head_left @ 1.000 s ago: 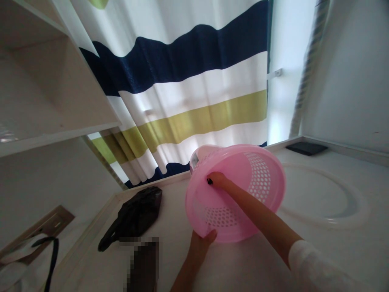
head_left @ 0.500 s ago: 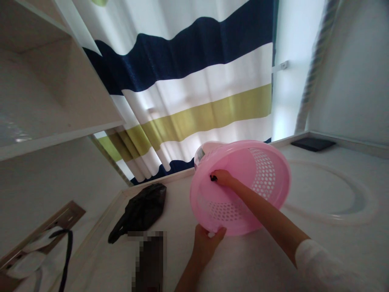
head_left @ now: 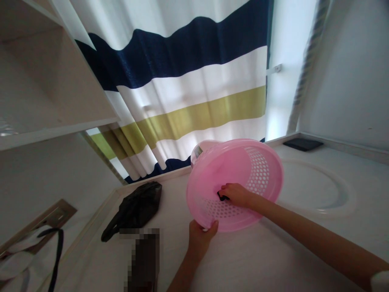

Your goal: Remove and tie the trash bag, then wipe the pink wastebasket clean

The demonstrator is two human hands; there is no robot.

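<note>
Our right hand (head_left: 236,195) curls its fingers closed around a small black item (head_left: 223,196), type unclear, inside the pink perforated plastic basket (head_left: 229,160). Our left hand (head_left: 201,237) pinches the basket's near edge, apparently to brace it; the mouth tilts toward us, presumably for access, over the white tabletop (head_left: 240,263).

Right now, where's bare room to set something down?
White surface between black bag and pink basket, and in the foreground between the left forearm and right forearm. Crowded: the basket, left hand at its rim, right hand inside.
</note>
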